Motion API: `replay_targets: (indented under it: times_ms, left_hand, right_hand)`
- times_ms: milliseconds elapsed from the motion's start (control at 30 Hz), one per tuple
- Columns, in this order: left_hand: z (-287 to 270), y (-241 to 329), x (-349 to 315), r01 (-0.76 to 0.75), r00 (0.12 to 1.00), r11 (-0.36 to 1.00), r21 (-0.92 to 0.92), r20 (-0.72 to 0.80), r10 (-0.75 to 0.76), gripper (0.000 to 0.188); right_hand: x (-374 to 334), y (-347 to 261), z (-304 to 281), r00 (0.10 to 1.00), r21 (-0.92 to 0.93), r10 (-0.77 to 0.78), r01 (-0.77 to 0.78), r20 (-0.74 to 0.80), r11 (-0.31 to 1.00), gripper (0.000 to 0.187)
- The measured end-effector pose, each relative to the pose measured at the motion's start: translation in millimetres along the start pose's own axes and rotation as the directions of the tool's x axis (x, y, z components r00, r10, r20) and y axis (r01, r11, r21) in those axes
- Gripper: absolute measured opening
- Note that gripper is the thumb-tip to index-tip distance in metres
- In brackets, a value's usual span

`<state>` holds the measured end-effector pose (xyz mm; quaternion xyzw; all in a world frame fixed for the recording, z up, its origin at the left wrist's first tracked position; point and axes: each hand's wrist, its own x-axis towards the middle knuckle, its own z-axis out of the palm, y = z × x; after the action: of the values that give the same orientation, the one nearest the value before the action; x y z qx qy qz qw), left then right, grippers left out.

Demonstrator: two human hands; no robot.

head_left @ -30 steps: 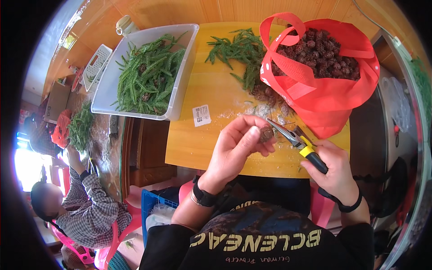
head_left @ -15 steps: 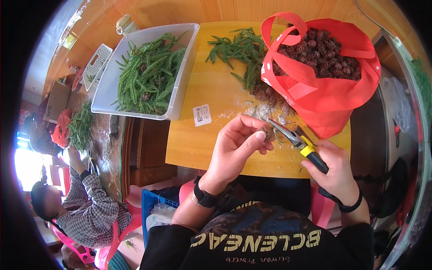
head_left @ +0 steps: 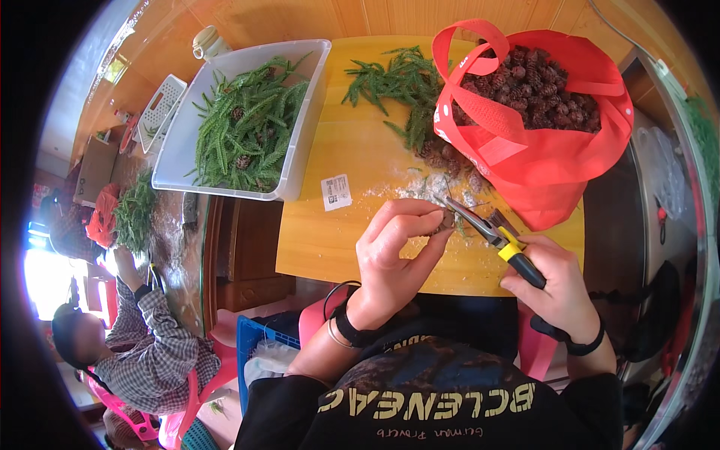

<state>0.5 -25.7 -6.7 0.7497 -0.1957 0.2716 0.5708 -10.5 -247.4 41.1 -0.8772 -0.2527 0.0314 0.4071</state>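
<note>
Above the near half of the yellow table, my left hand pinches a small brown pine cone between thumb and fingers, which cover much of it. My right hand is closed round the yellow-and-black handles of a pair of pliers. The metal jaws point up and left, right beside the cone; whether they grip anything is too small to tell. Behind the hands, several loose pine cones lie against a red bag filled with more cones. Green artificial sprigs are spread to the left of the bag.
On the left of the yellow table stands a clear plastic bin heaped with green sprigs and cones. A white label and pale crumbs lie on the tabletop. A co-worker in a checked shirt sits at another table on the left.
My left hand has turned at the wrist, and its fingers have shifted their pinch on the pine cone. The pliers in my right hand have hardly moved.
</note>
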Motion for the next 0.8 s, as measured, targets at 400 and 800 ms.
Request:
replay_targets:
  times_ms: [400, 800]
  left_hand:
    - [-11, -21, -3, 0.647, 0.647, 0.228, -0.728, 0.365, -0.67, 0.022]
    - [2, -28, -10, 0.684, 0.718, 0.432, -0.588, 0.438, -0.54, 0.02]
  right_hand:
    - [-18, 48, -38, 0.921, -0.32, 0.353, -0.288, 0.164, 0.903, 0.022]
    - [-21, 80, -19, 0.91, -0.469, 0.354, -0.22, 0.218, 0.855, 0.026]
